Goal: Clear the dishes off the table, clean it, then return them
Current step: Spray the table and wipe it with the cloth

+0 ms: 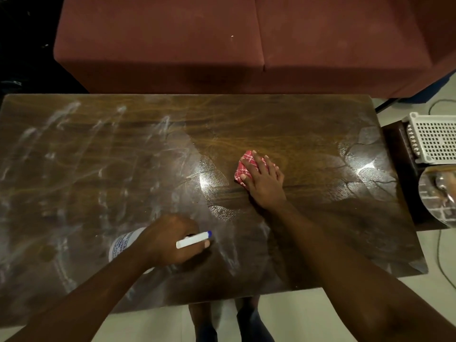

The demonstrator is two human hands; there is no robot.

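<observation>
table (271,119) smeared; r grip (265,180) flat, pressing red cloth (243,166) on it; l grip (167,240) curled round spray bottle (122,244).

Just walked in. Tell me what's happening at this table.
A person is cleaning the table. The right hand presses a red cloth flat on the wood near the middle; the left hand grips a spray bottle near the front edge. White streaks cover the left half. A basket and a plate sit off to the right.

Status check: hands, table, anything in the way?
Left hand grips spray bottle. Right hand presses red cloth on table. Left half streaked. Basket, glass plate off right.
</observation>
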